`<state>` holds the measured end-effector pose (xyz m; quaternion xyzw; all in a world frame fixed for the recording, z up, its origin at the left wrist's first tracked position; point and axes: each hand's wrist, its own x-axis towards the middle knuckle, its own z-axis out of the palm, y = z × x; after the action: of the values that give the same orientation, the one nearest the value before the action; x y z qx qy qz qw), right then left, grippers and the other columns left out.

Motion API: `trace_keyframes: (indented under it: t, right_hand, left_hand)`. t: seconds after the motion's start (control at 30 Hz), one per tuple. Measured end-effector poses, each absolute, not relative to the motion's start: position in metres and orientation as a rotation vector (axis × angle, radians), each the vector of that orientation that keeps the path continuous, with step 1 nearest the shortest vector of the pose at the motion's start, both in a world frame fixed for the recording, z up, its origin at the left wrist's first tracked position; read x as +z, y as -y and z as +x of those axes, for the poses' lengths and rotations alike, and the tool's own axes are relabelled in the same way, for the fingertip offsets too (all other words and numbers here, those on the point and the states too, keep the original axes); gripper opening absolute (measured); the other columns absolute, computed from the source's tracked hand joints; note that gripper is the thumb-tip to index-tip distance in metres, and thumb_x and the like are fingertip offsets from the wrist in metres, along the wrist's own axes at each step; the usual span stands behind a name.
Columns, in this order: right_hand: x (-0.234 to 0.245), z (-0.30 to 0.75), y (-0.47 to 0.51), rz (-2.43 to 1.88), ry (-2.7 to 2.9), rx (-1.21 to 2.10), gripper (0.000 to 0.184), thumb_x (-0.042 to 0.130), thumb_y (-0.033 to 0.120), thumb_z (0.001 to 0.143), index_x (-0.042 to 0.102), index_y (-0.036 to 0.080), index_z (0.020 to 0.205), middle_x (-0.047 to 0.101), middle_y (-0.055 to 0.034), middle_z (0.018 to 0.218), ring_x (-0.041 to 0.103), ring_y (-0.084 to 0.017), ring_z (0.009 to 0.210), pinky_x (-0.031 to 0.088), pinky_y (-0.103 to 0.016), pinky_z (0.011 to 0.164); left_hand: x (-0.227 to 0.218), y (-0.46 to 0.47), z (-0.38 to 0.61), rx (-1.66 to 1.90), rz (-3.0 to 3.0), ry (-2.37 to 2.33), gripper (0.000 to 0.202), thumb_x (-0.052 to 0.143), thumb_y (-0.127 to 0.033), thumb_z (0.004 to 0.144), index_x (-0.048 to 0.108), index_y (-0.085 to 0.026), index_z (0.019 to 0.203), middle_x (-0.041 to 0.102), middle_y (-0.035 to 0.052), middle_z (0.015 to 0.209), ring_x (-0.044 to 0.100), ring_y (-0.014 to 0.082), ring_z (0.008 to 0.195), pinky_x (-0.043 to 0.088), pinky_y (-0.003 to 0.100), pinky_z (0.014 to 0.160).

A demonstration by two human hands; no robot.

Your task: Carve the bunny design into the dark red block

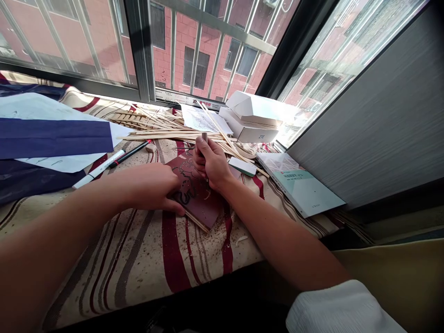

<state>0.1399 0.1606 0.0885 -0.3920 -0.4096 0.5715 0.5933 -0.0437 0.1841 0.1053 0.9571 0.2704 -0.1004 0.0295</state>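
Note:
A dark red board with black curving lines drawn or cut into it lies tilted on the striped cloth. My left hand grips the board's left edge, its thumb along the near side and its fingers mostly hidden behind the hand. Over the board's upper right part, my right hand is wrapped round an upright carving tool, whose handle end pokes out above the fist. The tool's tip is hard to make out near the board's surface. Pale shavings and brown crumbs are scattered on the board and the cloth around it.
Thin wooden strips lie behind the board, with a drawn paper and a white box. To the right are a white-and-green eraser-like block and a book. Markers and blue-and-white sheets lie left.

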Motion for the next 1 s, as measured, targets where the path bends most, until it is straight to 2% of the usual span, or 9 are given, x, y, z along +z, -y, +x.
trace_keyframes:
  t: [0.13,0.23,0.37,0.5,0.6,0.73,0.9,1.0]
  right_hand:
    - [0.083,0.135,-0.163,-0.965,0.854,1.222,0.049,0.066,0.033,0.124,0.042,0.027,0.082,0.035,0.0132,0.058,0.021,-0.006,0.046,0.019,-0.018,0.041]
    - [0.08,0.132,-0.165,-0.997,0.811,1.157,0.048,0.062,0.03,0.125,0.042,0.027,0.082,0.035,0.0132,0.057,0.022,-0.006,0.045,0.019,-0.019,0.041]
    - [0.083,0.134,-0.162,-0.962,0.874,1.203,0.056,0.08,0.049,0.116,0.039,0.03,0.083,0.029,0.0142,0.058,0.02,-0.007,0.045,0.018,-0.021,0.04]
    - [0.087,0.138,-0.16,-0.951,0.907,1.311,0.063,0.078,0.062,0.114,0.035,0.031,0.081,0.023,0.0146,0.057,0.015,-0.008,0.044,0.015,-0.022,0.04]
    - [0.079,0.141,-0.164,-0.961,0.867,1.214,0.06,0.074,0.058,0.116,0.034,0.03,0.081,0.026,0.0138,0.056,0.019,-0.008,0.043,0.02,-0.023,0.041]
    - [0.068,0.142,-0.171,-1.016,0.73,0.964,0.054,0.071,0.052,0.116,0.036,0.03,0.083,0.037,0.0123,0.056,0.029,-0.008,0.043,0.025,-0.023,0.042]
    - [0.074,0.143,-0.169,-1.021,0.607,1.028,0.051,0.065,0.048,0.12,0.035,0.03,0.084,0.037,0.0138,0.055,0.027,-0.007,0.041,0.018,-0.023,0.041]
    - [0.073,0.141,-0.168,-1.036,0.58,1.065,0.054,0.07,0.053,0.119,0.035,0.03,0.085,0.036,0.0145,0.055,0.026,-0.007,0.041,0.017,-0.023,0.042]
  left_hand:
    - [0.107,-0.181,-0.041,-0.359,2.996,-0.806,0.049,0.088,-0.065,0.1,0.078,-0.025,0.073,0.079,0.01,0.073,0.066,0.027,0.062,0.035,0.04,0.058]
    - [0.104,-0.183,-0.042,-0.324,3.027,-0.777,0.053,0.084,-0.071,0.101,0.078,-0.025,0.073,0.077,0.0096,0.071,0.064,0.0261,0.059,0.034,0.041,0.058]
    - [0.099,-0.187,-0.043,-0.254,2.999,-0.757,0.057,0.084,-0.073,0.099,0.073,-0.027,0.069,0.071,0.0082,0.065,0.058,0.0259,0.056,0.033,0.042,0.059]
    - [0.098,-0.189,-0.042,-0.221,2.952,-0.754,0.058,0.085,-0.075,0.097,0.073,-0.027,0.067,0.07,0.0098,0.063,0.06,0.0272,0.059,0.037,0.043,0.065]
    - [0.1,-0.188,-0.039,-0.297,2.963,-0.776,0.06,0.082,-0.078,0.099,0.075,-0.027,0.067,0.074,0.0117,0.066,0.06,0.0272,0.059,0.036,0.043,0.063]
    - [0.104,-0.186,-0.038,-0.371,2.988,-0.834,0.059,0.083,-0.077,0.099,0.08,-0.026,0.07,0.076,0.0125,0.069,0.064,0.0299,0.061,0.037,0.043,0.062]
    - [0.106,-0.184,-0.04,-0.343,2.974,-0.812,0.055,0.089,-0.068,0.098,0.073,-0.026,0.066,0.077,0.0094,0.07,0.064,0.0267,0.06,0.034,0.04,0.061]
    - [0.105,-0.185,-0.043,-0.274,2.961,-0.789,0.058,0.091,-0.067,0.097,0.069,-0.026,0.063,0.075,0.0074,0.067,0.062,0.0254,0.058,0.033,0.038,0.059]
